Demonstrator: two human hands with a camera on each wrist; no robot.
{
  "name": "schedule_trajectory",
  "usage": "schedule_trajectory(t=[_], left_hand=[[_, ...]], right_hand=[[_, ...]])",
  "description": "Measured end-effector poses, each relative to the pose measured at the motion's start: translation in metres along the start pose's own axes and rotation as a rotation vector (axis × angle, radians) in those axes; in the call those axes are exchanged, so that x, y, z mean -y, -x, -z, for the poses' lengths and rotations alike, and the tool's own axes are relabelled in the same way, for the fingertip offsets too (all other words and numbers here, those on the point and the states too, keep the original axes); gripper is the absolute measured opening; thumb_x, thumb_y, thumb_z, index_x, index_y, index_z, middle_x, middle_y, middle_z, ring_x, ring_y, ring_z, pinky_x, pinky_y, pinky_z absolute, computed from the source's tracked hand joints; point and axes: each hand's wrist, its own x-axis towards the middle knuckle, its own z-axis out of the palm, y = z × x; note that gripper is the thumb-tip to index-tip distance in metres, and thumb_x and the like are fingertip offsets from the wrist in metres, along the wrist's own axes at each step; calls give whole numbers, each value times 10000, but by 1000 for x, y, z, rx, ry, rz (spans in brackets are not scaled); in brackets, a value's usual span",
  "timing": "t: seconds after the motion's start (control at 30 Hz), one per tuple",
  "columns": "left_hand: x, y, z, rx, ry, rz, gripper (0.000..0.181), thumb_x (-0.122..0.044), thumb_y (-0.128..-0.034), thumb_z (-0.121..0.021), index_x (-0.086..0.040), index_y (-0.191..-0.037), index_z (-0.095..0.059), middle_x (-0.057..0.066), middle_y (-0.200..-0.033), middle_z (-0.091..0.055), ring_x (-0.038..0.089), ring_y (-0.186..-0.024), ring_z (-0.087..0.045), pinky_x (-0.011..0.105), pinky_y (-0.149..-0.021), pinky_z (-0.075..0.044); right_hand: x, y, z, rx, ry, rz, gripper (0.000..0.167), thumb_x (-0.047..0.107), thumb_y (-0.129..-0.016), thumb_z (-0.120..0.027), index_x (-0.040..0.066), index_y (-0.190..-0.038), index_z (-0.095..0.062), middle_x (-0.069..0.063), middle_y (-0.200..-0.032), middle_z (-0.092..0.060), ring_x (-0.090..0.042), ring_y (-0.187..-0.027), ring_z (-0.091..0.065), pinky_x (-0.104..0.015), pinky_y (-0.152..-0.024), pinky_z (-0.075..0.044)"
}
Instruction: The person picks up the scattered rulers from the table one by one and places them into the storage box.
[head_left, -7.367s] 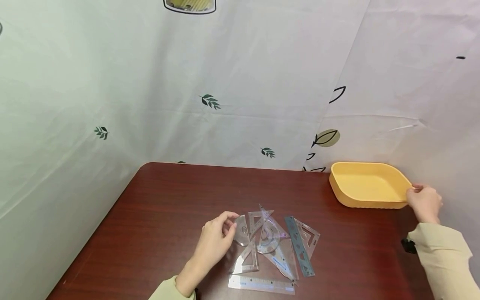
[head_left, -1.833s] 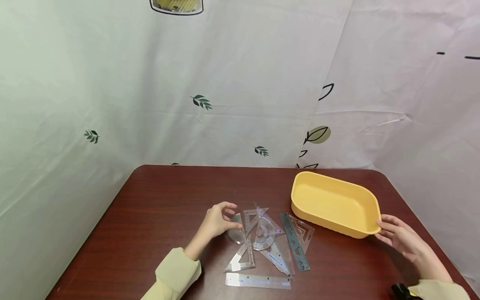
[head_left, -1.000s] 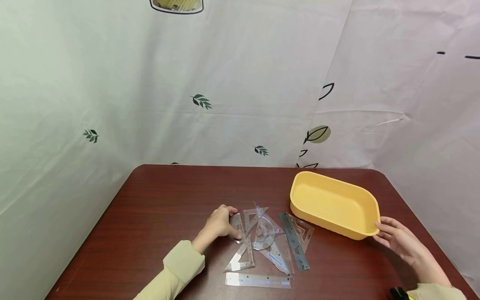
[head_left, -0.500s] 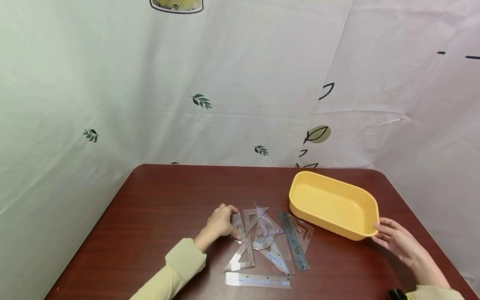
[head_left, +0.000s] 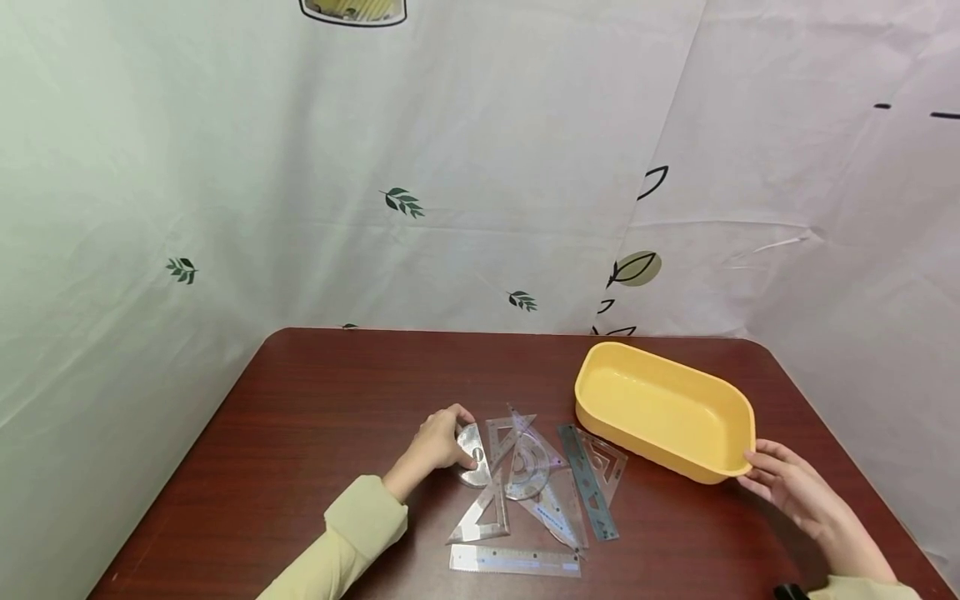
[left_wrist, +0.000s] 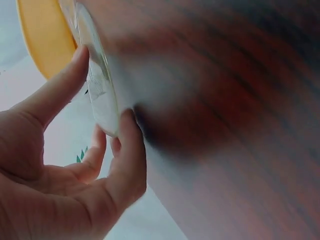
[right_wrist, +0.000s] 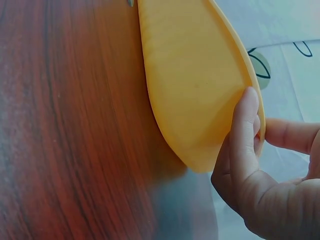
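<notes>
My left hand (head_left: 437, 442) pinches a clear half-round protractor (head_left: 477, 454) at the left of a pile of drawing tools. In the left wrist view, the thumb lies on the protractor's (left_wrist: 102, 95) face and fingertips are at its edge; it looks tilted. Right of it lie a clear set square (head_left: 487, 521), a second protractor (head_left: 529, 471) over other set squares, and a grey-blue ruler (head_left: 588, 483). At the right, my right hand (head_left: 798, 492) pinches the near right corner of a yellow plastic bin (head_left: 652, 437), its rim (right_wrist: 252, 75) between thumb and fingers. The bin holds nothing.
A clear ruler (head_left: 516, 561) lies in front of the pile, and another set square (head_left: 606, 462) sits partly under the grey-blue ruler. The dark red tabletop (head_left: 337, 400) reaches back to a pale patterned cloth (head_left: 450, 167) on the walls.
The bin came from the far right corner toward the pile, and still slides slightly left. My left hand moved onto the protractor, which now tilts and catches the light.
</notes>
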Motion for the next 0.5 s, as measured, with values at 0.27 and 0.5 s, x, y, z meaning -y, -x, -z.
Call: schedule_trajectory(t=[0.27, 0.5], left_hand=[[-2, -4, 9, 76, 298, 61, 360, 14, -710, -809, -27, -1040, -669, 69, -788, -690, 102, -633, -606, 265, -542, -551], [-11, -8, 14, 92, 432, 108, 301, 39, -784, -742, 4, -1077, -683, 66, -750, -693, 87, -528, -567, 239, -485, -526]], right_hand=[[0, 1, -2, -5, -13, 3, 261, 32, -1014, -392, 210, -972, -579, 63, -920, -640, -78, -839, -654, -226, -767, -566], [-1, 1, -2, 2, -25, 15, 260, 33, -1014, -394, 209, -978, -582, 61, -926, -645, -79, -845, -656, -224, -767, -566]])
